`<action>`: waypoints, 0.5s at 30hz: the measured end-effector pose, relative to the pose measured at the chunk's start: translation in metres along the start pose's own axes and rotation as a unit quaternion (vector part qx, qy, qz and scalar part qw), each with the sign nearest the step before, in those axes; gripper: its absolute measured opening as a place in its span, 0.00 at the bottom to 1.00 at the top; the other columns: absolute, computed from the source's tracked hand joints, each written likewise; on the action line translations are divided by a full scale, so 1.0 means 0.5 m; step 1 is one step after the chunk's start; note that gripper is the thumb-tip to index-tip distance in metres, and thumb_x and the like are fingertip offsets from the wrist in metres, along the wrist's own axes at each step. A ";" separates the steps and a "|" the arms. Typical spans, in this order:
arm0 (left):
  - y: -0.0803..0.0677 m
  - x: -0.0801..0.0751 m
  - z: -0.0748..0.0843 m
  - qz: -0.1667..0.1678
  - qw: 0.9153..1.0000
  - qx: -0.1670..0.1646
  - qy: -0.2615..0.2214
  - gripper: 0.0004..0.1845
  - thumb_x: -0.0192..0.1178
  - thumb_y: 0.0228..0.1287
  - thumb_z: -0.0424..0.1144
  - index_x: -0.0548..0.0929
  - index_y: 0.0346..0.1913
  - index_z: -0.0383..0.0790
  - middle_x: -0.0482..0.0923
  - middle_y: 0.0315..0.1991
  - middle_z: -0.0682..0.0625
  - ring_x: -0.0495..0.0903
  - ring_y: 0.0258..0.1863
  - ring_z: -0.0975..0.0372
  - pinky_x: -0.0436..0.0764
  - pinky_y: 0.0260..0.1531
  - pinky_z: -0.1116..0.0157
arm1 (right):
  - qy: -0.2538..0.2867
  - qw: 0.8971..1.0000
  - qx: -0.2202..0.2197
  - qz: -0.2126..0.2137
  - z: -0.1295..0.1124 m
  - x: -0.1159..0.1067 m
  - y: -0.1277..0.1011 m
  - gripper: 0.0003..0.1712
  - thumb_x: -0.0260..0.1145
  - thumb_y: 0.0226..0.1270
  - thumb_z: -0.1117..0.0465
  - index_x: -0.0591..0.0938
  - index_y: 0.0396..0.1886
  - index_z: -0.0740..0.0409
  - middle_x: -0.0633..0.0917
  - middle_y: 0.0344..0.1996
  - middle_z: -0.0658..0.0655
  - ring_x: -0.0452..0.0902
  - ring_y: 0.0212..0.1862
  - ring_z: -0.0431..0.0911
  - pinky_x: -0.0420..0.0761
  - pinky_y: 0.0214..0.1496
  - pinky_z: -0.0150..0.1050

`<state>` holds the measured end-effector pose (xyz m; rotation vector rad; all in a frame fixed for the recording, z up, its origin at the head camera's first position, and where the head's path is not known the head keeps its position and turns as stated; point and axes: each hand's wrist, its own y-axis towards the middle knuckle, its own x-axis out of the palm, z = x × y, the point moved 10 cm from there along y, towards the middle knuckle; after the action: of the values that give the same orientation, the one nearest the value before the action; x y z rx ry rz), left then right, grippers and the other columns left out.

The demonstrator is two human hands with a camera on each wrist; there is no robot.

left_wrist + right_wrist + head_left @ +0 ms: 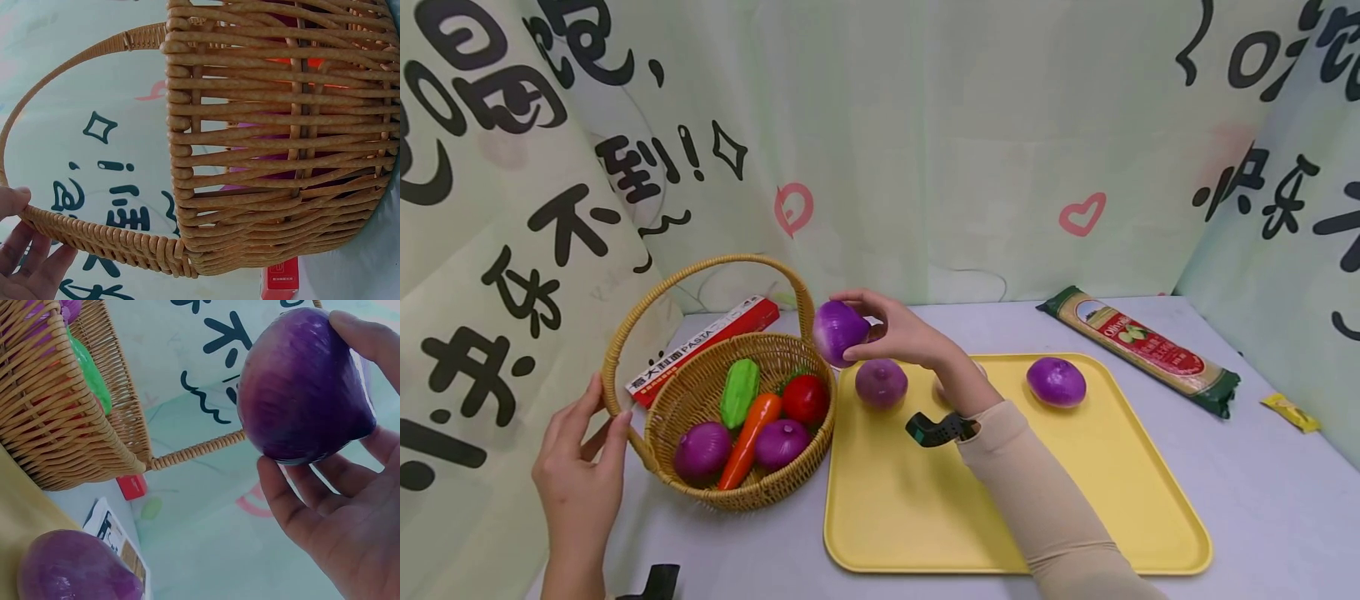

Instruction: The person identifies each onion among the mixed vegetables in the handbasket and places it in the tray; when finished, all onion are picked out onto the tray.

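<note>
My right hand [898, 329] holds a purple onion [840, 333] between thumb and fingers, raised beside the right end of the basket handle. In the right wrist view the onion [300, 387] fills the grasp. My left hand [583, 467] pinches the left side of the arched handle of a wicker basket [748, 498]; the left wrist view shows the thumb and fingers around that handle [106, 240]. Inside the basket lie two purple onions [702, 451], a carrot [750, 442], a green vegetable [741, 393] and a tomato [806, 400].
A yellow tray [925, 517] right of the basket bears onions [882, 383], one at its right [1057, 382] and another partly hidden behind my right wrist. A red pasta box [703, 346] lies behind the basket. Back right are a pasta packet [1138, 346] and a small yellow packet [1291, 412].
</note>
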<state>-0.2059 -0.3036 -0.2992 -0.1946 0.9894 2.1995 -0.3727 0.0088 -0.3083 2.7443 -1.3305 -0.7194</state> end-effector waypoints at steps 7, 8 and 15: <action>0.001 0.000 -0.003 -0.002 1.000 0.000 0.002 0.31 0.62 0.59 0.31 0.71 0.64 0.60 0.76 0.49 0.52 0.67 0.46 0.88 0.68 0.40 0.92 | 0.002 1.000 0.003 0.004 0.003 -0.006 -0.003 0.41 0.72 0.53 0.63 0.67 0.68 0.45 0.73 0.60 0.54 0.72 0.59 0.50 0.82 0.56 0.41; 0.001 0.000 -0.003 -0.001 1.000 0.000 0.003 0.31 0.62 0.59 0.31 0.71 0.64 0.60 0.76 0.49 0.52 0.67 0.46 0.88 0.68 0.40 0.92 | 0.006 1.000 0.005 0.004 0.004 -0.006 -0.004 0.42 0.72 0.53 0.63 0.67 0.68 0.45 0.72 0.60 0.54 0.72 0.59 0.50 0.82 0.56 0.41; 0.000 0.000 -0.002 0.000 1.000 0.002 0.002 0.30 0.63 0.59 0.31 0.72 0.64 0.58 0.75 0.48 0.56 0.67 0.46 0.88 0.68 0.40 0.92 | 0.022 1.000 0.008 0.001 0.004 -0.007 -0.009 0.42 0.71 0.54 0.64 0.67 0.68 0.42 0.70 0.63 0.53 0.72 0.60 0.51 0.82 0.57 0.42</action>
<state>-0.2060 -0.3043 -0.2997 -0.1972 0.9945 2.1977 -0.3723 0.0147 -0.3094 2.7538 -1.3369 -0.6470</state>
